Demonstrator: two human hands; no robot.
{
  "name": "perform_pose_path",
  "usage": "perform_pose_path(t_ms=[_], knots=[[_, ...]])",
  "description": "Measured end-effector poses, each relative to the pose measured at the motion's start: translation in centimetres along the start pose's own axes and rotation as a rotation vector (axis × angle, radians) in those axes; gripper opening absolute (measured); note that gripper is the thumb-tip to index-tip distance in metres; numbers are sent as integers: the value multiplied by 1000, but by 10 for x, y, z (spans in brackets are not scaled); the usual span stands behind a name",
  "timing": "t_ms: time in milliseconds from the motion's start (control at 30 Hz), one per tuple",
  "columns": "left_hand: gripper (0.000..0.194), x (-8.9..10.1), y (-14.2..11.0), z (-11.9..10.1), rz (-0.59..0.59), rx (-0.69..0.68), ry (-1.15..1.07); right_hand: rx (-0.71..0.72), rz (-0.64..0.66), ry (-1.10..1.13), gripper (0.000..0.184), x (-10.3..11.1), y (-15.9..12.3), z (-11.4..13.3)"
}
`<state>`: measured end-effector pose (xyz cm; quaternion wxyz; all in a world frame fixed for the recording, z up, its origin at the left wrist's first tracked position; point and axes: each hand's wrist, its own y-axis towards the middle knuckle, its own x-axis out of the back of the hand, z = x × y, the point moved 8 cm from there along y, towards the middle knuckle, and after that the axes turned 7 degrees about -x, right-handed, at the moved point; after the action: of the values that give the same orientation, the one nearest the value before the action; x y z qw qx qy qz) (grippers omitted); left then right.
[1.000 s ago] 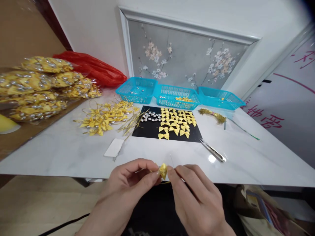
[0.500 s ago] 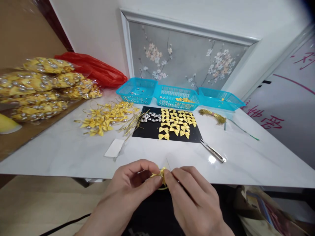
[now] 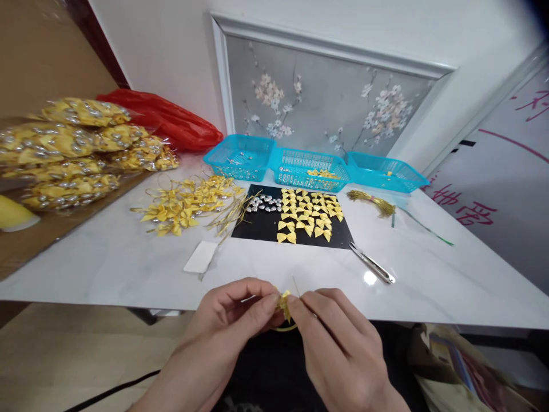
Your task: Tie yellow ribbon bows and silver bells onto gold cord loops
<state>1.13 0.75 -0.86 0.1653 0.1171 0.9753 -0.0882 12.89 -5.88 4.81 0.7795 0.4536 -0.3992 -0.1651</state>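
Note:
My left hand (image 3: 234, 317) and my right hand (image 3: 332, 337) meet at the near edge of the white table (image 3: 107, 257), both pinching one small yellow ribbon bow (image 3: 285, 302). A thin gold wire loops under the bow and one end sticks up between my fingertips. Farther back a black mat (image 3: 257, 228) holds rows of yellow bows (image 3: 306, 213) and a cluster of silver beads (image 3: 265, 203). A pile of finished yellow bows with gold wires (image 3: 189, 206) lies left of the mat.
Three turquoise baskets (image 3: 311, 167) line the wall below a framed flower picture. Scissors (image 3: 371, 264) lie right of the mat, a gold wire bundle (image 3: 372, 201) behind them. A white paper scrap (image 3: 200, 256), clear bags of bows (image 3: 64, 154) and a red bag (image 3: 167, 123) sit left.
My fingers have shifted slightly on the bow, turning it, and the gold wire loop now shows beneath it. Both hands stay at the table's near edge.

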Motion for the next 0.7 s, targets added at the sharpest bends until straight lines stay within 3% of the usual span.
perform_pose_path(t_ms=[133, 300, 500, 700], knots=[[9, 3, -1, -1, 15, -25, 17, 8, -4, -7, 19, 1, 0, -1], [5, -3, 2, -10, 87, -116, 212, 18, 10, -1, 19, 0, 0, 1], [6, 0, 5, -19, 31, -240, 337, 2, 2, -16, 15, 0, 1, 1], [9, 5, 3, -4, 90, -122, 256, -5, 0, -14, 13, 0, 2, -1]])
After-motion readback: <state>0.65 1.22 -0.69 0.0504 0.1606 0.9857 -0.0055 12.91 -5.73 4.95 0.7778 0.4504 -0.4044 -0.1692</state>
